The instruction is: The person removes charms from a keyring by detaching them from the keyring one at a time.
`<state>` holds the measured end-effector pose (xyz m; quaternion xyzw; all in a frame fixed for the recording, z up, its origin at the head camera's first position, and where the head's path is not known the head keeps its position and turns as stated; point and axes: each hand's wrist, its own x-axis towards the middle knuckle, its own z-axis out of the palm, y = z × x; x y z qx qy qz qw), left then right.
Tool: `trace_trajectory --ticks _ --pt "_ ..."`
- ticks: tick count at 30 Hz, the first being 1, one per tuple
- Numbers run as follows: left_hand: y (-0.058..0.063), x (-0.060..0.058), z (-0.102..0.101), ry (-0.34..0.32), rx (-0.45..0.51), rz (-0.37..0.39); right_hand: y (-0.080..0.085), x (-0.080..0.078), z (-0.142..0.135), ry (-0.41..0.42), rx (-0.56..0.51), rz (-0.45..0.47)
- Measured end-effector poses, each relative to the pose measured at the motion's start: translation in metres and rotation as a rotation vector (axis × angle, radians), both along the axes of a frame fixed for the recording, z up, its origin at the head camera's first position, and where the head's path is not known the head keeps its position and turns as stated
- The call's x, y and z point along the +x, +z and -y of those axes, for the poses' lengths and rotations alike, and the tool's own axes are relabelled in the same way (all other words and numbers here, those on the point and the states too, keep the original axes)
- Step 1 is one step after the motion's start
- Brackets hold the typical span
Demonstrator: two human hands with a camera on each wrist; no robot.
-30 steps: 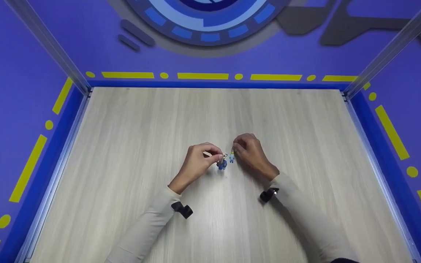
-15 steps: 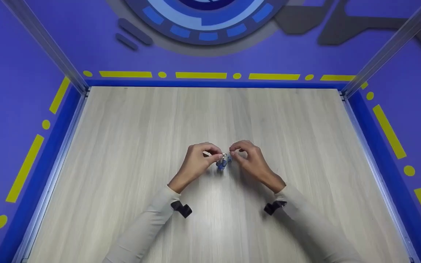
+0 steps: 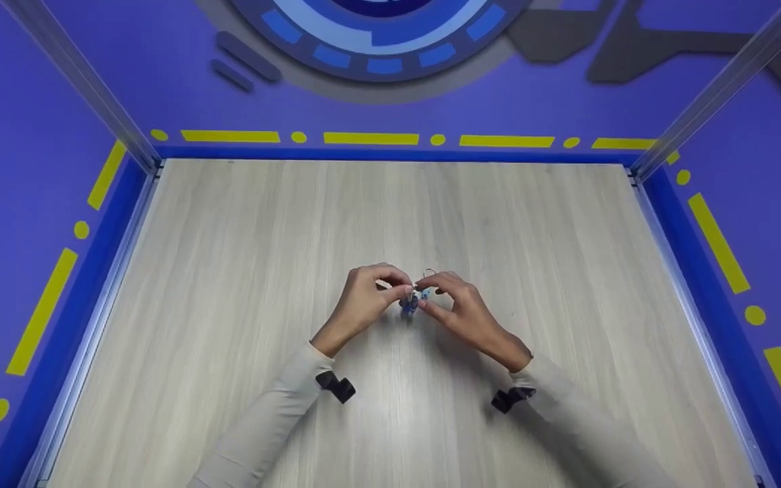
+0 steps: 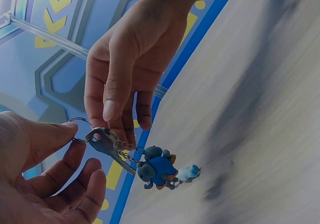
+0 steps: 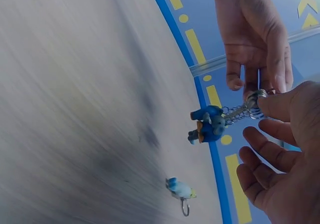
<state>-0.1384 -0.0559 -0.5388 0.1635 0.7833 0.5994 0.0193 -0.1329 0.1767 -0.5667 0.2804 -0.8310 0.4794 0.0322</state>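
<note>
My left hand [image 3: 367, 295] pinches the ring [image 4: 80, 121] of a key bunch between thumb and index finger. A metal key [image 4: 104, 145], chains and two dark blue animal charms [image 4: 157, 168] hang from it. In the right wrist view, my right hand [image 5: 287, 144] has its thumb and index finger at the keys and rings [image 5: 256, 104], pinching there, its other fingers loosely bent. Apart from the bunch, a light-blue figure charm [image 5: 181, 189] with a metal hook-like ring [image 5: 185, 207] lies on the table. It shows between my right fingers in the head view.
The wood-grain table [image 3: 390, 217] is bordered by blue walls [image 3: 390, 122] with yellow marks at the back and sides. Metal posts [image 3: 85, 88] stand at the back corners. Each wrist wears a small black camera [image 3: 336, 387].
My right hand has moved left and toward me, from beside the light-blue charm to the key bunch. My left hand keeps its grip on the ring and has barely moved.
</note>
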Motion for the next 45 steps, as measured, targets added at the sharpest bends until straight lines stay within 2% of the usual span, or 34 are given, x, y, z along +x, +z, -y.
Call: trace_trajectory --ticks 6,13,18,25,32,39,45 --pt "0.0 0.0 -0.001 -0.006 0.019 0.01 -0.004 -0.001 0.005 0.01 -0.023 0.011" --pt "0.0 0.0 0.0 -0.002 0.016 0.01 -0.007 0.0 0.005 -0.023 -0.072 -0.004" --pt "0.0 0.001 0.001 -0.005 0.004 0.012 -0.005 0.002 0.003 -0.044 -0.146 -0.001" --pt "-0.001 0.0 0.0 -0.006 0.005 0.008 -0.002 0.003 0.002 -0.03 -0.252 0.054" --pt "0.0 0.001 0.0 0.004 -0.003 0.015 0.001 0.005 0.001 -0.105 -0.243 0.049" --pt "0.0 0.002 -0.002 0.003 0.005 0.014 0.004 0.006 0.003 -0.172 -0.215 0.007" --pt "-0.001 0.002 -0.004 0.013 0.015 0.014 0.024 0.014 0.009 -0.154 -0.226 -0.018"
